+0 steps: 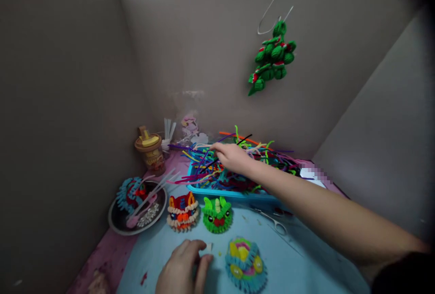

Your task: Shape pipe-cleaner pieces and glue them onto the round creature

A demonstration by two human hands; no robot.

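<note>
Right hand (232,157): extended over the tray, fingers bent down among the stems; whether they pinch one cannot be told.

Left hand (181,267): half-curled low on the pale blue cloth (152,255), thumb and forefinger slightly parted beside a small white piece (209,246); grip on it unclear.

Fuzzy multicoloured chenille stems (234,180): thin, bendable, heaped loose in a bright blue rectangular plastic tray (217,191), set beyond the figures, presumably for easy reach.

Blue, pink and yellow tufted animal head (246,269): rounded, with glossy yellow discs, right of the left hand, probably kept close for handling.

Red-and-orange fringed head (182,214) and bright green fringed head (217,216): side by side before the tray, seemingly parked aside.

Round shiny metal bowl (117,229): far left, likely corralling small pieces.

White-handled scissors (280,228): flat, beneath the tray's front edge.
</note>
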